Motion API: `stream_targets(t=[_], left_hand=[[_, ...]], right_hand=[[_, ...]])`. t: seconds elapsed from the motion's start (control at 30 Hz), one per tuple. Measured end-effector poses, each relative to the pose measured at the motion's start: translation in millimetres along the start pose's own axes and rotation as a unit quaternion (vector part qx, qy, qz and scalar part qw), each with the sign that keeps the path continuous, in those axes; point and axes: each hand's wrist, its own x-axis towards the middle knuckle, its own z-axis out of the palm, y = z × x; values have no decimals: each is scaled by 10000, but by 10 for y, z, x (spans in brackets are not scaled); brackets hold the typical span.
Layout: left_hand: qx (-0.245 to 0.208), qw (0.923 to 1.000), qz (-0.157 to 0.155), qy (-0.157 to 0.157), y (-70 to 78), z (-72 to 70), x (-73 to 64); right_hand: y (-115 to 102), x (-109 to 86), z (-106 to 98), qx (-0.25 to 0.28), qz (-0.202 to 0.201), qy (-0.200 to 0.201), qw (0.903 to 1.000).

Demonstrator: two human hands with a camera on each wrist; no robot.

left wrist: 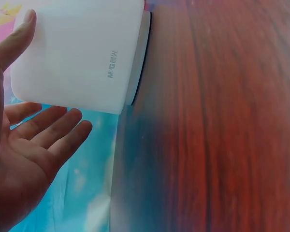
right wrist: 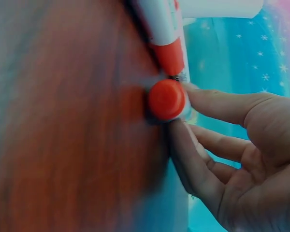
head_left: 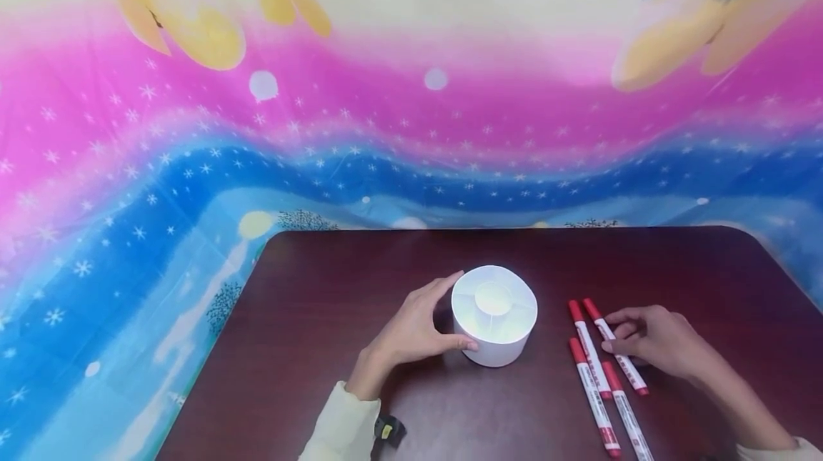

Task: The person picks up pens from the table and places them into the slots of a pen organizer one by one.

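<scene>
A round white pen holder (head_left: 496, 355) with inner dividers and a small central cup stands upright on the table. My left hand (head_left: 411, 332) holds it from the left, thumb at the front and fingers around the far side; grey lettering shows on its wall in the left wrist view. To the right, several white markers with red caps lie side by side. My right hand (head_left: 665, 343) pinches the rightmost marker (head_left: 633, 374) between thumb and fingers. Its round red end (right wrist: 167, 99) faces the right wrist camera, close beside another marker (right wrist: 163, 29).
The dark reddish-brown table (head_left: 334, 282) has rounded far corners. Behind it hangs a pink and blue snowflake-patterned cloth (head_left: 386, 139). A small black object with a yellow mark (head_left: 389, 431) is beside the left sleeve (head_left: 343, 425). Other markers (head_left: 594, 404) lie left of the right hand.
</scene>
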Motion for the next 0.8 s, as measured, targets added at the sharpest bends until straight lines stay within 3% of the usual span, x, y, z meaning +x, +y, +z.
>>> stream_targets(t=[0.3, 0.8], left_hand=[[-97, 9999, 1, 84, -17, 36, 9], [-257, 9995, -153, 113, -48, 56, 0]], right_hand=[[17, 16, -74, 606, 163, -390, 9973], [-38, -51, -222, 1234, -44, -273, 9920]])
